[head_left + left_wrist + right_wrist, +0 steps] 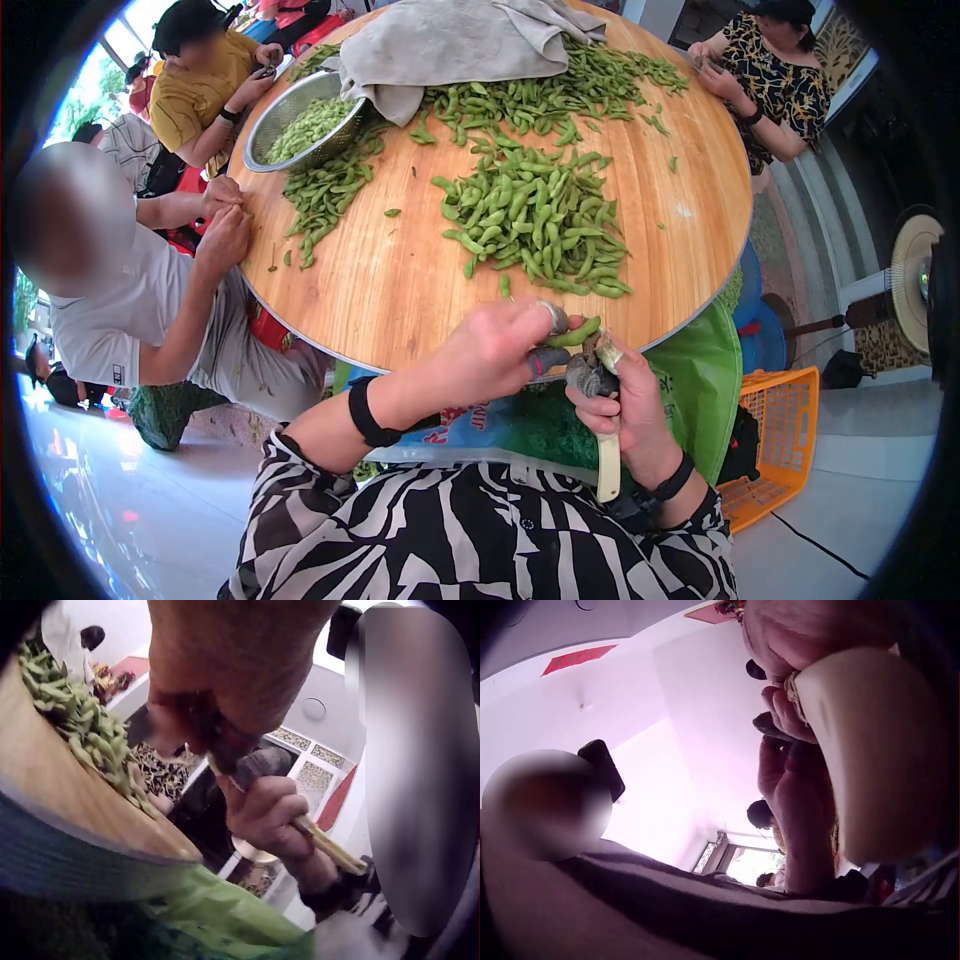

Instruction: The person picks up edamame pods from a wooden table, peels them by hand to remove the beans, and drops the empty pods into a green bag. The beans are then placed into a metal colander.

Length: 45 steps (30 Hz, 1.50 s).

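Note:
Above the table's near edge my left hand (490, 345) pinches a green soybean pod (574, 333) between wrapped fingertips. My right hand (635, 405) is close beside it, gripping a tool by its cream handle (608, 470), which points down toward my body. Fingers and wraps hide the tool's working end. Grey wraps (548, 360) cover several of my fingertips. In the right wrist view the handle (870, 757) looms large in front of the palm. A heap of soybean pods (535, 220) lies on the wooden table just beyond my hands.
On the round table (370, 290), a metal colander (262, 145) holds shelled beans. A grey cloth (450, 50) covers part of a larger pod pile. Three people sit around it. A green bag (710, 370) and orange crate (785, 430) stand at my right, below a fan (912, 268).

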Available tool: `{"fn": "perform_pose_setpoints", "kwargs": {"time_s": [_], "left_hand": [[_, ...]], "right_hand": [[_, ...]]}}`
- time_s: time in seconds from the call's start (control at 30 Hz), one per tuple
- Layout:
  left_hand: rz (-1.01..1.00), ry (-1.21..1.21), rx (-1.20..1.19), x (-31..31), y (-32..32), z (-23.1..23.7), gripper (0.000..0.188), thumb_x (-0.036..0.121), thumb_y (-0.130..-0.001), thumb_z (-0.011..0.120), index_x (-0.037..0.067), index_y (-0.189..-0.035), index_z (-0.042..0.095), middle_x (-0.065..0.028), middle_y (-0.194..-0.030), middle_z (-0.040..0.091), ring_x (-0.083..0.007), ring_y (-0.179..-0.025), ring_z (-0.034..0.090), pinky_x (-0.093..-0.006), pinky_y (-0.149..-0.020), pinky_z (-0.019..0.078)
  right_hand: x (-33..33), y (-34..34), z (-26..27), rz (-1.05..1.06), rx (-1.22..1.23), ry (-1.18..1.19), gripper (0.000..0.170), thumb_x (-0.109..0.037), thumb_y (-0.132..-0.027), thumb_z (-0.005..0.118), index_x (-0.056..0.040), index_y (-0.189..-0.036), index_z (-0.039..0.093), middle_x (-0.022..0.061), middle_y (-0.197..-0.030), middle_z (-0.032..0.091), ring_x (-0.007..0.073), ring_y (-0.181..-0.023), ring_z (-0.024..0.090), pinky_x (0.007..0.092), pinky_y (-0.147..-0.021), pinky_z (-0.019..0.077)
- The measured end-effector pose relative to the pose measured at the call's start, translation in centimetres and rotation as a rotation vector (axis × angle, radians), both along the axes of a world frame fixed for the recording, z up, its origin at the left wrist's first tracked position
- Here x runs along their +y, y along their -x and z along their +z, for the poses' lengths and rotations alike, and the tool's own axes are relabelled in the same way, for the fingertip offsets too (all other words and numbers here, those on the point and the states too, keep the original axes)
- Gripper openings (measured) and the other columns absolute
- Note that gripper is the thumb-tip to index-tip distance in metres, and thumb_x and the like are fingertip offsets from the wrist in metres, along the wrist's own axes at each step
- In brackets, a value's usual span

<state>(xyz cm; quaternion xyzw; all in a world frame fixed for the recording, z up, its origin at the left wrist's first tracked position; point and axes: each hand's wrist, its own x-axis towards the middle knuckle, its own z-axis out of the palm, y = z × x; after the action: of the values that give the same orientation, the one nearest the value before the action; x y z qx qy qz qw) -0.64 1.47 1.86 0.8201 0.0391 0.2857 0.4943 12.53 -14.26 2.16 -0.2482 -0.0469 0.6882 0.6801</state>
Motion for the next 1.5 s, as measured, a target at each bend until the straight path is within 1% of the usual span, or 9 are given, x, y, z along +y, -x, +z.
{"fn": "perform_pose_setpoints", "kwargs": {"time_s": [0.07, 0.2, 0.37, 0.5, 0.57, 0.7, 1.0, 1.07, 1.5], "left_hand": [[0.049, -0.585, 0.012, 0.3, 0.5, 1.7, 0.026, 0.008, -0.08, 0.072, 0.002, -0.104, 0.063, -0.0124, -0.075, 0.06, -0.022, -0.056, 0.058, -0.0316, -0.049, 0.0426], [0.031, -0.533, 0.032, 0.3, 0.8, 2.3, 0.027, 0.009, -0.076, 0.074, 0.002, -0.1, 0.064, -0.0149, -0.074, 0.06, -0.0274, -0.058, 0.059, -0.0294, -0.052, 0.0436], [0.104, 0.435, 0.146, -1.0, 0.3, 2.6, 0.02, 0.017, -0.087, 0.067, 0.0, -0.097, 0.066, -0.0039, -0.067, 0.06, -0.0142, -0.055, 0.055, -0.0255, -0.051, 0.0422], [0.095, 0.603, 0.284, -0.8, 0.2, 3.7, 0.022, 0.021, -0.094, 0.058, 0.0, -0.096, 0.065, 0.0001, -0.068, 0.059, -0.0082, -0.056, 0.053, -0.0224, -0.049, 0.0396], [-0.154, 1.302, 0.262, -0.1, 0.3, 2.9, 0.021, 0.021, -0.096, 0.054, 0.002, -0.098, 0.064, -0.0011, -0.066, 0.058, -0.0071, -0.056, 0.052, -0.0203, -0.047, 0.0371], [-0.114, 1.223, 0.388, -0.6, 0.6, 3.8, 0.02, 0.019, -0.098, 0.051, 0.003, -0.102, 0.063, -0.001, -0.068, 0.057, -0.0057, -0.057, 0.051, -0.0194, -0.047, 0.0364], [-0.074, 0.627, 0.513, -2.2, 0.8, 3.4, 0.016, 0.013, -0.097, 0.05, 0.004, -0.106, 0.06, 0.0002, -0.072, 0.058, -0.0034, -0.061, 0.053, -0.0185, -0.05, 0.0405], [-0.102, 0.88, 0.534, -2.3, 0.7, 2.4, 0.016, 0.011, -0.095, 0.049, 0.004, -0.104, 0.061, 0.0, -0.072, 0.059, -0.0034, -0.058, 0.052, -0.0179, -0.048, 0.0393], [-0.081, 0.754, 0.74, -3.1, -0.1, 4.0, 0.01, 0.005, -0.09, 0.049, 0.003, -0.091, 0.058, -0.0009, -0.066, 0.058, -0.0051, -0.049, 0.05, -0.0205, -0.04, 0.0382]], "right_hand": [[0.0, 0.0, 0.6, 0.035, 0.0, -0.014, 0.036, -0.02, -0.098, 0.042, -0.0049, -0.131, 0.048, 0.0098, -0.079, 0.057, 0.0064, -0.044, 0.038, 0.0192, -0.034, 0.03], [0.2, 0.4, 1.5, 0.04, 0.018, 0.04, 0.036, -0.02, -0.098, 0.043, -0.0051, -0.131, 0.048, 0.0111, -0.081, 0.058, 0.0065, -0.044, 0.038, 0.0191, -0.034, 0.03], [0.8, 0.7, 2.7, -0.044, -0.177, 0.023, 0.035, -0.019, -0.099, 0.043, -0.0035, -0.13, 0.048, 0.0121, -0.079, 0.059, 0.007, -0.044, 0.039, 0.0197, -0.034, 0.0311], [0.6, 0.2, 3.8, -0.07, -0.301, 0.077, 0.035, -0.015, -0.098, 0.042, -0.0018, -0.13, 0.049, 0.0107, -0.075, 0.058, 0.0073, -0.045, 0.042, 0.0199, -0.035, 0.032], [0.4, -0.2, 3.7, -0.071, -0.547, 0.04, 0.034, -0.012, -0.098, 0.042, 0.0011, -0.127, 0.05, 0.0088, -0.074, 0.057, 0.0078, -0.047, 0.045, 0.0202, -0.035, 0.0329], [0.2, -0.4, 4.1, -0.071, -0.68, 0.043, 0.031, -0.009, -0.095, 0.046, 0.0035, -0.123, 0.052, 0.0052, -0.072, 0.056, 0.0066, -0.046, 0.045, 0.0192, -0.037, 0.0325], [0.4, -0.3, 2.4, -0.338, -1.915, 0.013, 0.045, -0.001, -0.073, 0.069, 0.0053, -0.114, 0.05, 0.015, -0.088, 0.056, 0.0274, -0.072, 0.059, 0.0342, -0.065, 0.0496], [0.2, -0.2, 2.5, -0.331, -1.964, -0.022, 0.045, 0.0, -0.071, 0.068, 0.0058, -0.112, 0.05, 0.0173, -0.09, 0.054, 0.0305, -0.073, 0.058, 0.0351, -0.065, 0.0497], [-0.4, 0.7, 1.2, -0.194, -2.141, -0.064, 0.042, 0.0, -0.065, 0.064, 0.0063, -0.103, 0.049, 0.0208, -0.088, 0.05, 0.0394, -0.076, 0.058, 0.0423, -0.064, 0.0504]]}}
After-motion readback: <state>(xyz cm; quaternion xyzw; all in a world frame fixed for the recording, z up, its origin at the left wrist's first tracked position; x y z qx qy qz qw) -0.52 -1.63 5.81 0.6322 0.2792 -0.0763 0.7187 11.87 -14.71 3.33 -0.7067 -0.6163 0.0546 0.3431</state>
